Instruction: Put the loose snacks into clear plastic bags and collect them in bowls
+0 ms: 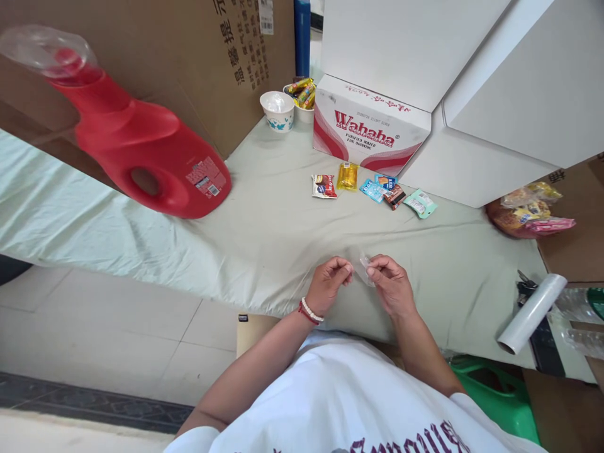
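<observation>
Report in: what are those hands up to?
Right hand pinching clear plastic. Left hand pinched alongside, contact unclear. Snack packets ahead, seemingly out of the way.

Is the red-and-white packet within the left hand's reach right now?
Likely yes: the red-and-white packet lies ahead of the left hand, with only pale green cloth apparently between.

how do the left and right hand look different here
The left hand has a white beaded bracelet and a red band at its wrist; the right hand has none. The right hand pinches clear plastic; the left hand is pinched shut beside it, contact unclear. Both are over the pale green cloth.
</observation>
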`<state>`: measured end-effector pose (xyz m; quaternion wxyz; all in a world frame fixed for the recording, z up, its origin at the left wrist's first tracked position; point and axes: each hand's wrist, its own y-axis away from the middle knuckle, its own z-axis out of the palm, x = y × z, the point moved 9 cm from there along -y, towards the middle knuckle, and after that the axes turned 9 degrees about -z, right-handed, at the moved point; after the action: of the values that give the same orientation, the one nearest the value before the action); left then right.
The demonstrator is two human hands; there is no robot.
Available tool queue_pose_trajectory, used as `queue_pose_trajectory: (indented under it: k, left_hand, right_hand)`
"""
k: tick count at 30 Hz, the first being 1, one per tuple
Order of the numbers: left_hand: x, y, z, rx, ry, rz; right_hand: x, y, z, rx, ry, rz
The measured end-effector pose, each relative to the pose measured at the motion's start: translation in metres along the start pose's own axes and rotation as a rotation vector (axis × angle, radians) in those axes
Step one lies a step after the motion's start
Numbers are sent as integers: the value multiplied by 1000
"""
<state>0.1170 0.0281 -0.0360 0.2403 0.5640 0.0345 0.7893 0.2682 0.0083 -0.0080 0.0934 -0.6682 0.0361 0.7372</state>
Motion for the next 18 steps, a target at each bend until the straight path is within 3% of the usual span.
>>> queue_pose_trajectory:
  k: [5,13,18]
  left_hand:
    - [6,1,8,-36,13,25]
    - [1,-1,-10,40,73,39]
    - [10,-2,-30,94,146,60]
  right_hand:
    - [-5,2,15,-129,42,-50]
    - [5,-1,-6,88,-225,112]
    - [3,-4,-37,284,-215,85]
